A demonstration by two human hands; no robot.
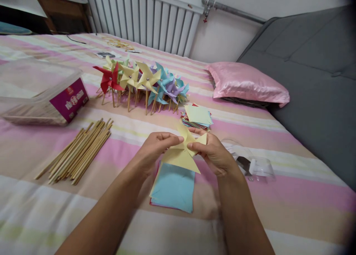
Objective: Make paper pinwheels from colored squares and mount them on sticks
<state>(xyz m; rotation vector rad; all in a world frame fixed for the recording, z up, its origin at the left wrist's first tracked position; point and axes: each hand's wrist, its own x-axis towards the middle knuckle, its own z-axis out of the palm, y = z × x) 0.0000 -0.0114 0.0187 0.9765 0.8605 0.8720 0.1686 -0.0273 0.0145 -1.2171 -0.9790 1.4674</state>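
Both my hands hold a pale yellow paper pinwheel shape [182, 153] above the bed. My left hand [155, 147] pinches its left side and my right hand [213, 153] pinches its centre and right side, fingers closed on the paper. Directly under it lies a stack of coloured paper squares [174, 188] with a blue sheet on top. Another small stack of paper squares [198, 116] lies just beyond my hands.
A bundle of wooden sticks [79, 151] lies to the left. Several finished pinwheels [141, 82] lie in a row further back. A clear plastic box [41, 93] sits far left, a clear plastic bag [251, 164] to the right, a pink pillow [246, 83] beyond.
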